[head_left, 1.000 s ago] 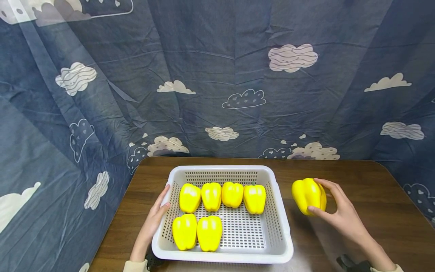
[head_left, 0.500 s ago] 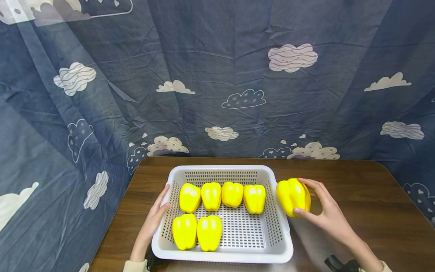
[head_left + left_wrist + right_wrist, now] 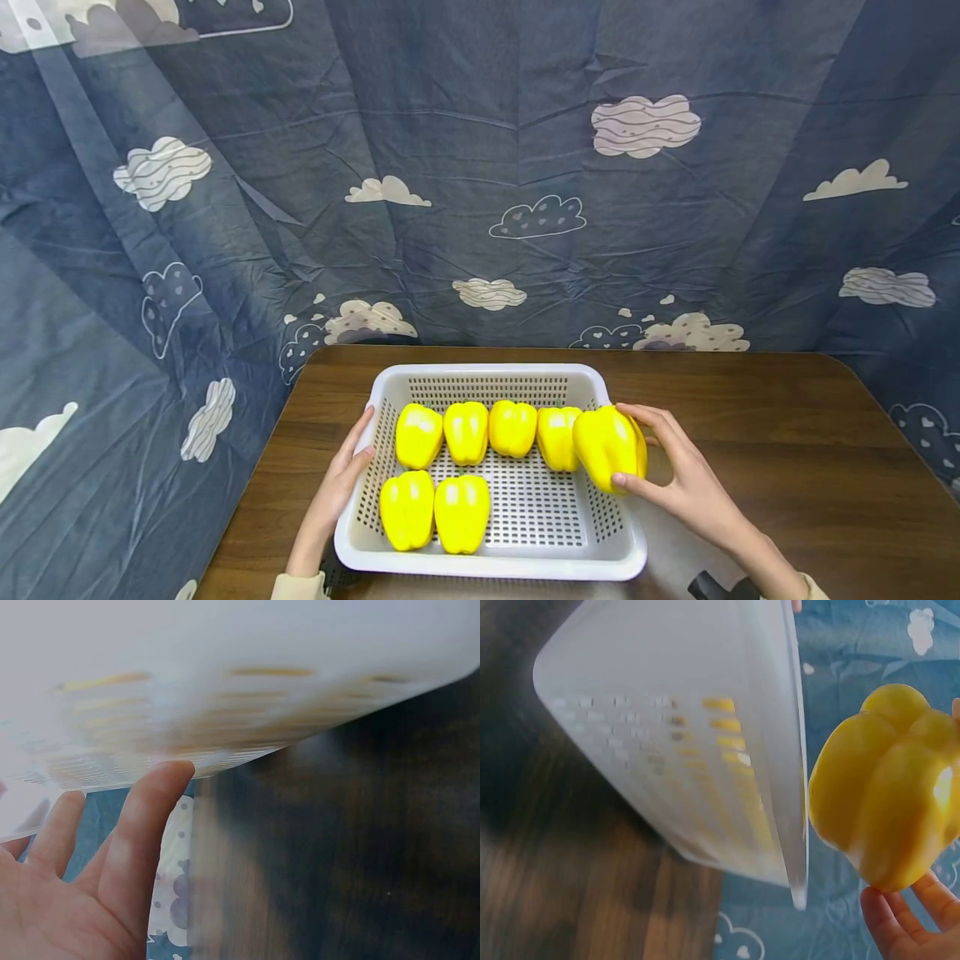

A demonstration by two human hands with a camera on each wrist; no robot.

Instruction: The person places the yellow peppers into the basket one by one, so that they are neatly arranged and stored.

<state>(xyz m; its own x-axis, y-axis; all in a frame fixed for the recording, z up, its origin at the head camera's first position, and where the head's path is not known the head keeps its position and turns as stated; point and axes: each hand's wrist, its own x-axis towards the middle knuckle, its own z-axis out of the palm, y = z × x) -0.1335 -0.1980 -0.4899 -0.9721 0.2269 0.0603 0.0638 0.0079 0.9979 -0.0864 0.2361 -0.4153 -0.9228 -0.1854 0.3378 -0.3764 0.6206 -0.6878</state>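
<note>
My right hand (image 3: 686, 475) pinches a yellow bell pepper (image 3: 606, 450) between thumb and fingers. In the head view the pepper overlaps the right wall of a white basket (image 3: 491, 567) and part of another pepper inside. The right wrist view shows this bell pepper (image 3: 892, 787) up above the rim, fingertips at its underside. My left hand (image 3: 336, 492) touches the basket's left side, its fingers fairly straight; in the left wrist view the fingers (image 3: 139, 840) reach to the outer wall. Several yellow bell peppers (image 3: 418, 437) lie in a back row, and two more (image 3: 462, 515) at the front left.
The basket stands on a dark brown wooden table (image 3: 787, 442). A blue cloth (image 3: 450, 167) printed with clouds hangs behind and to the left. Bare slotted basket floor (image 3: 532, 517) shows at the front right. A dark wrist strap (image 3: 720, 587) is below the right hand.
My right hand has carried the bell pepper leftward, from over the table to over the basket's right wall. The left hand, the basket and the peppers in it have stayed put.
</note>
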